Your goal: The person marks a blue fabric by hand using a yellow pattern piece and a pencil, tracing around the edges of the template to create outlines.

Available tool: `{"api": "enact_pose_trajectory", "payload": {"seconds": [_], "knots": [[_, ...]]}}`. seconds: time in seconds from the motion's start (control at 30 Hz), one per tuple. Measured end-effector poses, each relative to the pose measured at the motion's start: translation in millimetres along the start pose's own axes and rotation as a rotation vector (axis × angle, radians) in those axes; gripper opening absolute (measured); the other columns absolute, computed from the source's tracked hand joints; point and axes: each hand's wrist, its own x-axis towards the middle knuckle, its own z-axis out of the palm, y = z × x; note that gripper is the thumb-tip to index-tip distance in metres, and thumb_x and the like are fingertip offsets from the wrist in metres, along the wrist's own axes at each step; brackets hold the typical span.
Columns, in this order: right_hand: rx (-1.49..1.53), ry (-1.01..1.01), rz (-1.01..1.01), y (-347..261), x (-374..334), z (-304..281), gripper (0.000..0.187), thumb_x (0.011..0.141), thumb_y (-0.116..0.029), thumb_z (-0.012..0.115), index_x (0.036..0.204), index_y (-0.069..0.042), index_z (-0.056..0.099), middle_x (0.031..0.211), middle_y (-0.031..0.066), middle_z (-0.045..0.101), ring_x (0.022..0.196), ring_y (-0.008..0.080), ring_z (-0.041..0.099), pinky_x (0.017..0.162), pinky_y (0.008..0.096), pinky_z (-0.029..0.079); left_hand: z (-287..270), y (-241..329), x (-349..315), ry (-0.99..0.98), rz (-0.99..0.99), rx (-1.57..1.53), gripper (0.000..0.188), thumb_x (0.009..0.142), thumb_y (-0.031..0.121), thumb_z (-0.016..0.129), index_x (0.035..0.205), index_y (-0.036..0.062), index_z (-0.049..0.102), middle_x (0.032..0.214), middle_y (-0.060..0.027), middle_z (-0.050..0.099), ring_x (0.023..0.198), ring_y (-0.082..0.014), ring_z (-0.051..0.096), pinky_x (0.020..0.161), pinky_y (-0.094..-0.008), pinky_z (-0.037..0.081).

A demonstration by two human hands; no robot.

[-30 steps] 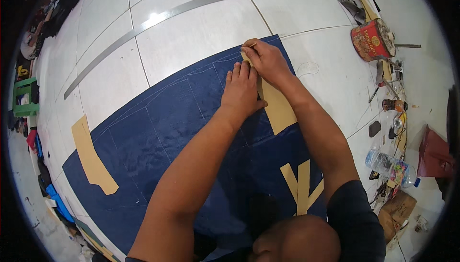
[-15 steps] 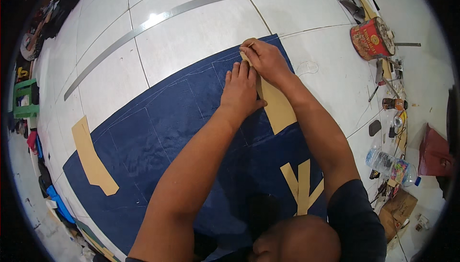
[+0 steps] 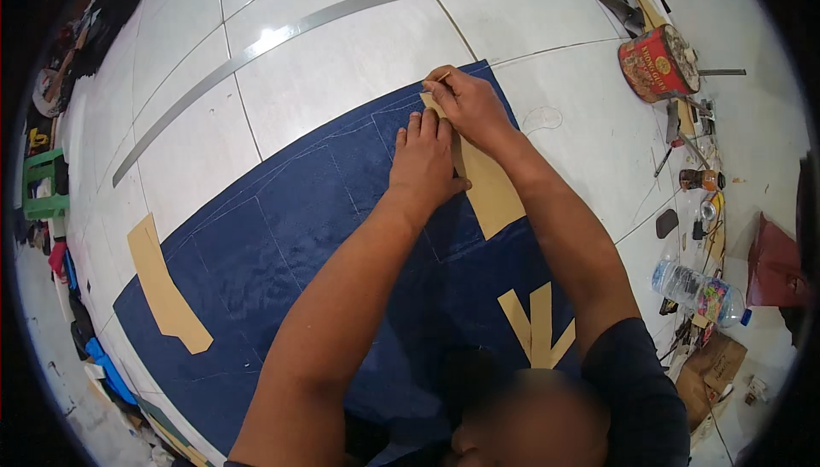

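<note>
Dark blue cloth (image 3: 329,249) lies spread on the floor, with thin white lines drawn over it. A tan paper pattern piece (image 3: 493,200) rests on its upper right part. My left hand (image 3: 423,160) is laid flat, fingers out, over the cloth and the pattern's left edge. Just beyond it, my right hand (image 3: 475,110) pinches a thin pencil-like stick (image 3: 443,77) at the pattern's far end; its tip is hidden by the fingers. Another tan pattern piece (image 3: 164,286) lies across the cloth's left side. Several narrow tan strips (image 3: 541,327) fan out near my right elbow.
A long metal ruler (image 3: 278,36) lies on the white tiles beyond the cloth. Along the right stand a red tin (image 3: 656,66), a small brown bottle (image 3: 700,179) and a lying plastic water bottle (image 3: 696,290). A green stool-like object (image 3: 44,183) sits at far left.
The view has shifted slightly. Both hands keep nearly the same places on the pattern piece, and the stick stays pinched in my right hand.
</note>
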Motion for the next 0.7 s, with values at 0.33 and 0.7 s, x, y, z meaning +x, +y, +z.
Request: {"api": "enact_pose_trajectory", "payload": {"seconds": [0.33,0.7], "knots": [[-0.101,0.054,0.027,5.0,-3.7,-15.1,0.025,0.101,-0.027,0.059,0.109,-0.004,0.066,0.089,0.0137,0.073,0.083,0.0280,0.071,0.074,0.0362,0.055,-6.9,8.7,5.1,-0.042,-0.047,0.100,0.108,0.065,0.047,0.090,0.151,0.0087,0.036,0.145,-0.0211,0.043,0.140,-0.0394,0.038,0.114,-0.0535,0.037],[-0.074,0.093,0.074,25.3,-5.5,-26.1,0.025,0.101,-0.029,0.060,0.106,-0.005,0.066,0.084,0.0126,0.073,0.079,0.0241,0.073,0.072,0.0355,0.055,-5.2,20.8,14.1,-0.070,-0.052,0.331,0.109,0.066,0.053,0.087,0.150,0.0048,0.039,0.145,-0.0204,0.044,0.141,-0.0385,0.036,0.117,-0.0579,0.028]]}}
